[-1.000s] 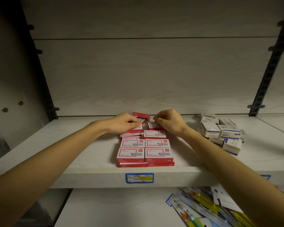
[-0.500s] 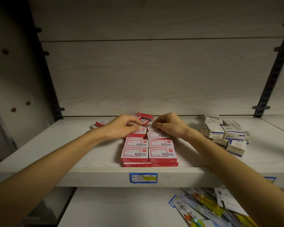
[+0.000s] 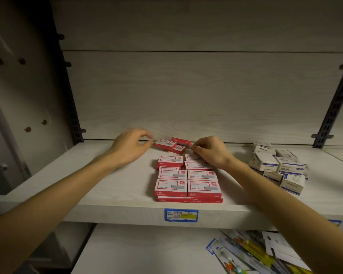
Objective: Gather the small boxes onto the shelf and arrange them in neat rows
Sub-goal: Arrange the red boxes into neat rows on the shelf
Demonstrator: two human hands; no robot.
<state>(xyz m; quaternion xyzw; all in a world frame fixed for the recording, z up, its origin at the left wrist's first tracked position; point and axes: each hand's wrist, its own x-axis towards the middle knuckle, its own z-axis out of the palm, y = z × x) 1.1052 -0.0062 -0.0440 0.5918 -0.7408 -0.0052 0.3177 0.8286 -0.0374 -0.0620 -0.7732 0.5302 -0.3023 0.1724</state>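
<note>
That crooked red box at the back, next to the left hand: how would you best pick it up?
Pinch the loose red box across its two long edges, coming down from above. It lies flat and skewed, its top clear, with the left hand open beside it.

1. Red boxes (image 3: 187,182): six lie face-up in two columns at the shelf front, with the edges of at least two more showing beneath the front pair. Full stack depth cannot be told.
2. Loose red boxes (image 3: 167,144): three, jumbled near the back wall.
3. White boxes with blue print (image 3: 276,165): at least nine in an untidy heap on the right; exact total cannot be told, as some are hidden.
4. Hands: two, left hand (image 3: 130,147) and right hand (image 3: 211,152).
5. Shelf boards: two, upper shelf (image 3: 107,206) and lower shelf (image 3: 147,252).
6. Price label (image 3: 181,215): one complete; the corner of a second shows at right.
7. Carded packets (image 3: 251,254) on the lower shelf: several, overlapping; count cannot be told.
</note>
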